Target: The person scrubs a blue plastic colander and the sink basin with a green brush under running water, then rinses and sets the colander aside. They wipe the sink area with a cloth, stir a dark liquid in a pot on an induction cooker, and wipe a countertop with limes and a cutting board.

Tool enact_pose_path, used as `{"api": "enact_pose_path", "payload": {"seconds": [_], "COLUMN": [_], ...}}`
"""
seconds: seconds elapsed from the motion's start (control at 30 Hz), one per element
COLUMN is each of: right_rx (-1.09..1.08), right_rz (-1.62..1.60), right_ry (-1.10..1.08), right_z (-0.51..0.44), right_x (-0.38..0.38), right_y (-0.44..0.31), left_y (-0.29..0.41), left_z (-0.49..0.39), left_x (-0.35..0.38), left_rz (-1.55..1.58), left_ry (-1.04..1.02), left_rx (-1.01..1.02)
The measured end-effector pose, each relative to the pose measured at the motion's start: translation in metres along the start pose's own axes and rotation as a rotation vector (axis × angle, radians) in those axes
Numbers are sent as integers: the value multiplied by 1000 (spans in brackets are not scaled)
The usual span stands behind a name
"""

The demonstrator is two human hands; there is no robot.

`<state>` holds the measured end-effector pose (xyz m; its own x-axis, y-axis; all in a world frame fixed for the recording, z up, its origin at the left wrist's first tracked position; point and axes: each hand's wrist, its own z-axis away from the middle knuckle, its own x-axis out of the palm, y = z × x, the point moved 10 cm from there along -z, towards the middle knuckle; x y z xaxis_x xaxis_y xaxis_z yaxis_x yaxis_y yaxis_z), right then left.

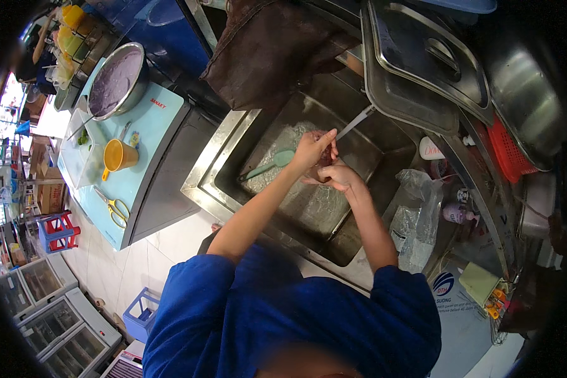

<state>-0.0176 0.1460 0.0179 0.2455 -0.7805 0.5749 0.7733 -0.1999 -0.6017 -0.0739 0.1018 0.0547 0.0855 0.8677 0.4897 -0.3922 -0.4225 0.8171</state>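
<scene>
My left hand and my right hand are close together over a stainless steel sink. A stream of water runs from the tap onto them. Something reddish and wet shows between the fingers, but I cannot tell whether it is a held thing or the fingers themselves. On the wet sink floor, left of my hands, lies a pale green spatula. Splashing water spreads around it and below my hands.
Left of the sink, a light blue freezer top bears a steel bowl of purple mixture, an orange cup and yellow-handled scissors. Brown cloth hangs behind the sink. Steel pan lids and a plastic bag are at right.
</scene>
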Motion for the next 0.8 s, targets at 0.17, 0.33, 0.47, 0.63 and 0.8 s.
{"api": "enact_pose_path", "payload": {"seconds": [0.17, 0.33, 0.47, 0.63, 0.8], "right_rx": [12, -36, 54, 53, -15], "right_rz": [55, 158, 267, 397, 487], "right_ry": [288, 379, 387, 460, 526], "right_z": [-6, -8, -9, -9, -8], "right_x": [-17, -16, -21, -32, -42], "right_y": [5, 1, 7, 9, 9], "left_y": [-6, -18, -19, -14, -24], "left_z": [-6, -10, -12, -13, -14], "left_x": [-6, -17, -20, -24, -33], "left_rz": [0, -19, -101, -188, -236], "left_ry": [130, 264, 302, 363, 410], "left_rx": [-14, -43, -27, 18, 41]}}
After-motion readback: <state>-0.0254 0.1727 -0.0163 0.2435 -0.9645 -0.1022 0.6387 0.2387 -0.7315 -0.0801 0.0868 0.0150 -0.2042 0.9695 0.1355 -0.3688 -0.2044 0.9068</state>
